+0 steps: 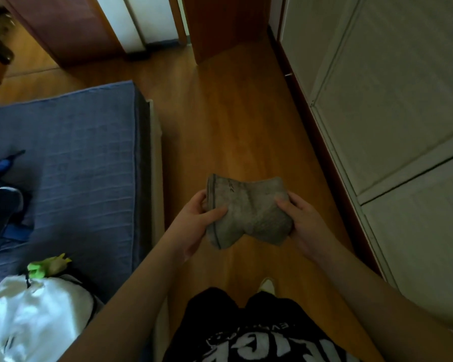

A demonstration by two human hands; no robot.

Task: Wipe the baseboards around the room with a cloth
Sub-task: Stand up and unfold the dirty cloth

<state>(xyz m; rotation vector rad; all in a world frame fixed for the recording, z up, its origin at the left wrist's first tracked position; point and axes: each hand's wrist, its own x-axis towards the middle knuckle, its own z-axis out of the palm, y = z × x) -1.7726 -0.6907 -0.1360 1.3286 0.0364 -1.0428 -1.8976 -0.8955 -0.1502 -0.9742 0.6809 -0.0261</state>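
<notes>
Nearest the camera is a black shirt (259, 343) with white lettering, and past it a light shoe (267, 284) on the wooden floor (233, 126). Both forearms reach forward over the floor. The left hand (194, 228) grips the left end of a grey cloth (246, 212), thumb curled over the top and the other fingers (199, 199) wrapped round its edge. The right hand (302, 226) grips the right end, thumb pressed on top and the rest of its fingers tucked beneath. The cloth is bunched between the two sets of fingers, held in the air above the floor, its long axis running left to right from one hand to the other, with a dark seam along the left edge.

Left of the left fingers stands a bed (76, 165) with a blue cover, carrying a white bag (32, 314) and a green item (46, 266). Right of the right fingers a dark reddish baseboard (332, 163) runs away along pale cabinet doors (392, 105). Beyond the fingers, far off, are a brown door (225, 24) and a white wall strip (141, 19).
</notes>
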